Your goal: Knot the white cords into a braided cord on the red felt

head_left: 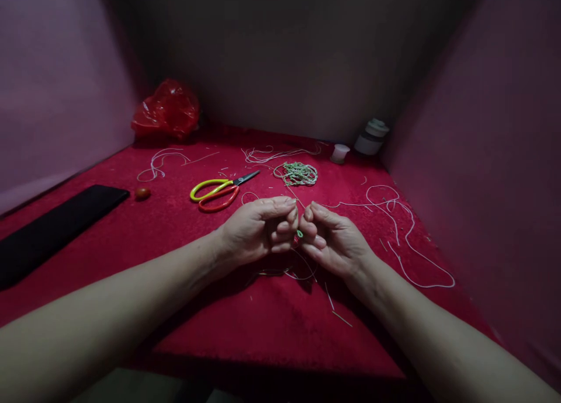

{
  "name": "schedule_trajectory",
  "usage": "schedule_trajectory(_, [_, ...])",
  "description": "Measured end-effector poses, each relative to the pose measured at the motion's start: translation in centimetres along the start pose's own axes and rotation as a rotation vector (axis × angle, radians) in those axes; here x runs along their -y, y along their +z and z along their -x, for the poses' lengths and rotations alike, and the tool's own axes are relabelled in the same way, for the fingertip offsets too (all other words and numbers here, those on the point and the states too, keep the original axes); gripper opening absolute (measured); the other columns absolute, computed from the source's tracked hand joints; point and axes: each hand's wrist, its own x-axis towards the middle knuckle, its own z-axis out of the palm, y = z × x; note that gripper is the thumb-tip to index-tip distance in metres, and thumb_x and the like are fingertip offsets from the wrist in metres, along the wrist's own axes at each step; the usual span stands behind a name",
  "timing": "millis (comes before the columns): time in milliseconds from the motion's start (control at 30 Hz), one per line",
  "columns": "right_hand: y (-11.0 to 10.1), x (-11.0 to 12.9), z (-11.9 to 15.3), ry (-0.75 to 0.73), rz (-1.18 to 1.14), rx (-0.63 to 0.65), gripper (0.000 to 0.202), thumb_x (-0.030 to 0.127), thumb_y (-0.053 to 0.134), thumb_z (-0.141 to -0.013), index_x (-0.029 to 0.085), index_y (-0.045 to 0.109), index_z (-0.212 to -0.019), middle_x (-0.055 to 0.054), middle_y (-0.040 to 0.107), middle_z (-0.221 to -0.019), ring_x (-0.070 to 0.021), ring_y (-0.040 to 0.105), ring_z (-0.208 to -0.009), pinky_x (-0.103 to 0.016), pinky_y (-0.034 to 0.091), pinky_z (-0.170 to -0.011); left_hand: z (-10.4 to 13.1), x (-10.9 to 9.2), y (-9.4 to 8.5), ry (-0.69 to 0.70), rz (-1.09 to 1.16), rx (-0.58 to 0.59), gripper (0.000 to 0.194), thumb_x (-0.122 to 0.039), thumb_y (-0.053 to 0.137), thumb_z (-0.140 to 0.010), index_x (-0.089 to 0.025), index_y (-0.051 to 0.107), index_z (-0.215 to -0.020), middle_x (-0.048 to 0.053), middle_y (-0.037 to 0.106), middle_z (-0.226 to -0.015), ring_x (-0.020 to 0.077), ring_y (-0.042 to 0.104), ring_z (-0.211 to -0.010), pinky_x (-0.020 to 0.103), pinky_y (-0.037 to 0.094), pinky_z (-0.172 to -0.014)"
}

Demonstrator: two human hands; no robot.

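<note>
Close together over the red cloth, my left hand and my right hand pinch a thin cord between thumbs and fingertips. A small green cord loop shows between the two hands, with a bit of red beside it; the rest is covered by my fingers. Thin cord runs out from the fingertips toward the back and hangs below. Just beyond my hands lies a bundle of green braided cord. Scissors with one yellow and one red handle rest to the left of it.
A red plastic bag sits at the back left, a black flat strip and a small reddish-brown bead at the left. Loose white cord curls at the right. A small white cup and a lidded jar stand at the back right.
</note>
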Motion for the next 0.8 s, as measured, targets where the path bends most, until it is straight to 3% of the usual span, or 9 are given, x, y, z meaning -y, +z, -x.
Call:
schedule_trajectory(133, [0.1, -0.3, 0.1, 0.009, 0.05, -0.004, 0.018, 0.02, 0.051, -0.078, 0.013, 0.054, -0.062, 0.004, 0.045, -0.046, -0.0018, 0.026, -0.034, -0.012, 0.027, -0.033, 0.1, 0.2, 0.1, 0.005, -0.022, 0.018, 0.023, -0.018, 0.044, -0.082, -0.013, 0.051, -0.06, -0.005, 0.029, -0.05, 0.0048, 0.023, -0.042, 0.018, 0.031, -0.041])
schedule_trajectory(567, [0.0, -0.1, 0.2, 0.024, 0.104, -0.128, 0.02, 0.021, 0.053, -0.075, 0.013, 0.052, -0.057, 0.006, 0.038, -0.038, -0.0015, 0.022, -0.03, -0.013, 0.019, -0.028, -0.3, 0.9, -0.2, -0.037, -0.034, 0.023, 0.02, -0.02, 0.049, -0.081, -0.013, 0.052, -0.062, -0.007, 0.022, -0.048, 0.0041, 0.018, -0.04, 0.018, 0.027, -0.039])
schedule_trajectory(667, [-0.3, 0.2, 0.0, 0.001, 0.107, -0.15, 0.018, 0.023, 0.054, -0.074, 0.013, 0.054, -0.059, 0.003, 0.047, -0.042, -0.0025, 0.028, -0.031, -0.015, 0.022, -0.03, -0.4, 0.6, -0.5, -0.02, -0.033, -0.002, 0.018, -0.02, 0.049, -0.081, -0.013, 0.05, -0.064, -0.005, 0.031, -0.05, 0.004, 0.028, -0.041, 0.017, 0.028, -0.04])
schedule_trajectory(800, [-0.3, 0.4, -0.2, -0.122, 0.146, -0.17, 0.017, 0.028, 0.057, -0.074, 0.014, 0.058, -0.064, -0.001, 0.061, -0.057, -0.0036, 0.039, -0.038, -0.017, 0.028, -0.036, -0.4, -0.4, -1.0, 0.058, -0.087, -0.091, 0.004, -0.017, 0.055, -0.077, -0.013, 0.055, -0.079, -0.001, 0.05, -0.068, 0.0025, 0.04, -0.047, 0.016, 0.031, -0.043])
